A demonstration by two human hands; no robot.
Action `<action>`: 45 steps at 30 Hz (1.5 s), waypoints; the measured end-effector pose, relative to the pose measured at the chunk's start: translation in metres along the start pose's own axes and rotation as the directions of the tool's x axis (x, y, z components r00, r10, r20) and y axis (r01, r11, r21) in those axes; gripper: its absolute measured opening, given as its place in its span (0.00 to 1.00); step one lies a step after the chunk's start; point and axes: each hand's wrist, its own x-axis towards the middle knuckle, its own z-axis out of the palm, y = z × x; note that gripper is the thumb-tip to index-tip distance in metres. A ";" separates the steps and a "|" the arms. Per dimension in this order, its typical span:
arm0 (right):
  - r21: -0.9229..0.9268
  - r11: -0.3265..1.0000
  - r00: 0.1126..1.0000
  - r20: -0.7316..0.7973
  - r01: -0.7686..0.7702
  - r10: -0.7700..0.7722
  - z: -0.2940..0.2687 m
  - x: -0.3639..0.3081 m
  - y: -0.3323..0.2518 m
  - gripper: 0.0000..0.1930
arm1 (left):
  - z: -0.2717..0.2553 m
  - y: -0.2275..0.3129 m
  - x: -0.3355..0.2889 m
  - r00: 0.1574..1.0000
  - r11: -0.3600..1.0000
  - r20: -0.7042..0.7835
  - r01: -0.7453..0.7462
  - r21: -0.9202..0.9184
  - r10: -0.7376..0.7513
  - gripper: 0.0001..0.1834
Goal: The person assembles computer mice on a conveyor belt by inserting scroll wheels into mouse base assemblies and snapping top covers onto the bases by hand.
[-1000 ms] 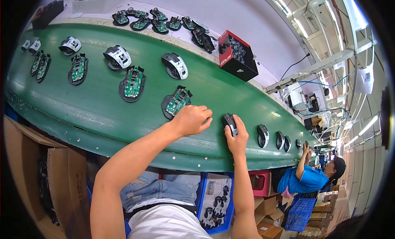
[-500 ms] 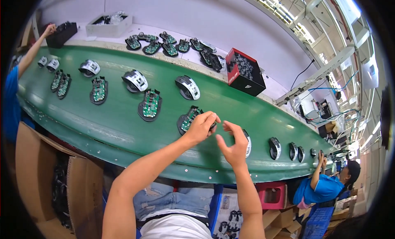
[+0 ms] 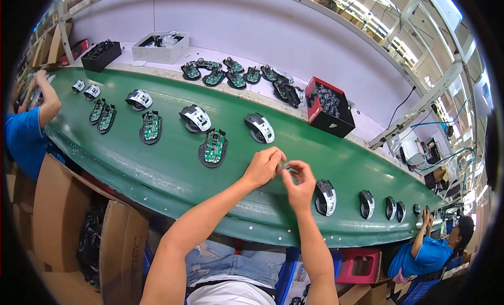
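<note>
Over the green conveyor belt [image 3: 173, 163], my left hand [image 3: 264, 167] is closed, its fingertips pinched at a small piece too hidden to name. My right hand [image 3: 300, 184] meets it there, thumb and forefinger closed at the same spot. Just beyond them lies a white-and-black mouse shell [image 3: 259, 128]. To the left sits a black mouse base with a green circuit board [image 3: 213, 149], with another shell [image 3: 195, 118] above it. Right of my right hand rests a further mouse shell [image 3: 325, 198]. Whatever lies directly beneath my left hand is hidden.
Several mouse bases with boards [image 3: 235, 79] lie on the back ledge, beside a red-and-black box of small dark parts [image 3: 329, 108]. A white box [image 3: 160, 53] and a black box [image 3: 100, 56] stand farther left. Co-workers sit left [image 3: 29, 131] and right [image 3: 425, 255]. Cardboard boxes [image 3: 123, 242] flank me.
My right hand, open and apart before, has come in to my left hand and closed at its fingertips. The view has shifted, so the belt and its parts appear lower and farther right.
</note>
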 end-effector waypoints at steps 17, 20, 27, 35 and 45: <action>0.162 0.962 0.975 -0.015 -0.218 0.224 -0.012 0.008 0.023 0.20 | -0.035 -0.003 0.006 0.954 0.481 -0.157 0.016 0.877 0.256 0.12; 0.086 0.983 0.986 0.033 -0.164 0.162 -0.008 0.020 0.023 0.21 | -0.030 -0.001 0.004 0.969 0.481 -0.144 0.030 0.876 0.202 0.13; -0.198 0.980 0.983 0.175 -0.026 0.062 0.008 0.018 0.027 0.16 | -0.035 0.005 0.003 0.983 0.572 -0.154 0.072 0.817 0.097 0.15; -0.147 0.988 0.996 0.085 0.051 -0.039 0.015 0.018 0.021 0.17 | -0.032 0.004 0.001 0.990 0.584 -0.138 0.097 0.806 0.026 0.15; -0.527 0.793 0.950 0.219 0.306 -0.221 0.012 0.021 0.017 0.14 | -0.027 -0.004 -0.006 0.964 0.538 -0.133 -0.012 0.843 0.230 0.07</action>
